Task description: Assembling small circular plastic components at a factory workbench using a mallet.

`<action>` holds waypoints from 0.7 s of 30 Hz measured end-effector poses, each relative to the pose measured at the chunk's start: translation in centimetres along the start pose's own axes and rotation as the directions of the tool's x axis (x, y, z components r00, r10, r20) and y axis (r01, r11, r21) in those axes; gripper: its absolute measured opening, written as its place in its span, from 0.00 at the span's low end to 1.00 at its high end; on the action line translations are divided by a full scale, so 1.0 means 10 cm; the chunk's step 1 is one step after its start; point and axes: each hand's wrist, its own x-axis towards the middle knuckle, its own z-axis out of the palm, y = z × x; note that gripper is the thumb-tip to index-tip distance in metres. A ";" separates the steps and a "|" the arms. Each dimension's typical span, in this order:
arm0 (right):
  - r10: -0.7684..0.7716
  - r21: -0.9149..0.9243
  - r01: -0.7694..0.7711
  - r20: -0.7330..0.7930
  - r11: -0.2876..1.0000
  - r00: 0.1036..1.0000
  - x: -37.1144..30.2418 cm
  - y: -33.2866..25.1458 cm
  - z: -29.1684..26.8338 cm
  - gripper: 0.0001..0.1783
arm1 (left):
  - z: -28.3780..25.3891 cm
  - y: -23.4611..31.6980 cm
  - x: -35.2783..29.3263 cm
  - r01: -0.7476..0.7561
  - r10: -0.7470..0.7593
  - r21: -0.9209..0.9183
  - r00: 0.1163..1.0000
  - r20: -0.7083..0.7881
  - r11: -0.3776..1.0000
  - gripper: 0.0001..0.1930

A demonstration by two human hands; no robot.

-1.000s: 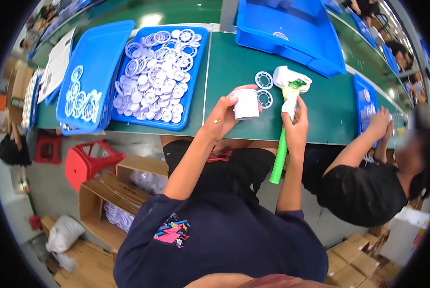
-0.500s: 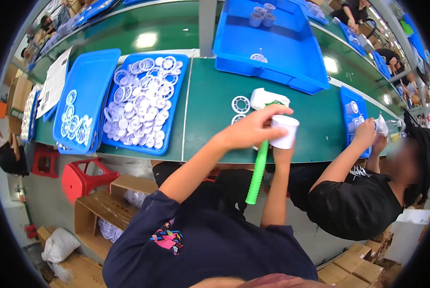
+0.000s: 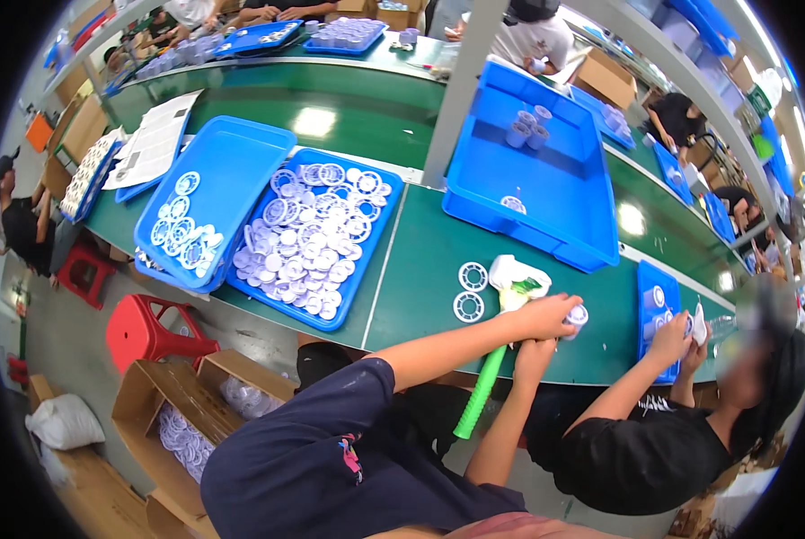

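Note:
Both my hands are close together above the front of the green table, around a white plastic cup (image 3: 577, 319) that is mostly covered by fingers. My left hand (image 3: 546, 316) is closed over it from the upper left. Just below, my right hand (image 3: 535, 357) is wrapped around it from underneath. Only the round end of the cup shows, at the right of my fingers. A hammer with a white head (image 3: 519, 277) and a ribbed green handle (image 3: 482, 395) lies behind my left forearm, its handle jutting past the table edge. Two white slotted rings (image 3: 471, 292) lie beside its head.
Left are a blue tray (image 3: 380, 256) heaped with white round parts and another blue tray (image 3: 232, 148) with several rings. A large blue bin (image 3: 530, 238) with some cups stands behind. At right a co-worker (image 3: 636, 440) handles white parts by a small blue tray (image 3: 647, 275).
The view has swung, so the table sits lower. The cup stood upright with my left fingers spread over it; now it is tilted and my left hand has closed on it.

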 end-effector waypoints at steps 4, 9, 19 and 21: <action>0.022 -0.066 -0.017 0.074 0.998 0.997 0.07 0.19 -0.09 0.07 | -0.09 0.08 -0.03 -0.137 0.135 -0.040 0.989 -0.052 0.990 0.33; -0.019 -0.047 0.016 -0.067 0.999 0.998 0.07 0.11 0.08 0.11 | -0.06 0.09 0.08 -0.151 0.148 0.179 0.989 0.032 0.972 0.34; -0.436 -0.269 0.421 0.006 0.866 0.900 0.17 0.46 0.08 0.13 | -0.06 0.02 -0.33 -0.136 0.159 0.120 0.965 -0.210 0.983 0.32; -0.572 -0.421 0.533 0.041 0.734 0.820 0.07 0.43 0.05 0.13 | -0.10 0.10 -0.61 -0.169 0.181 0.071 0.952 -0.247 0.983 0.31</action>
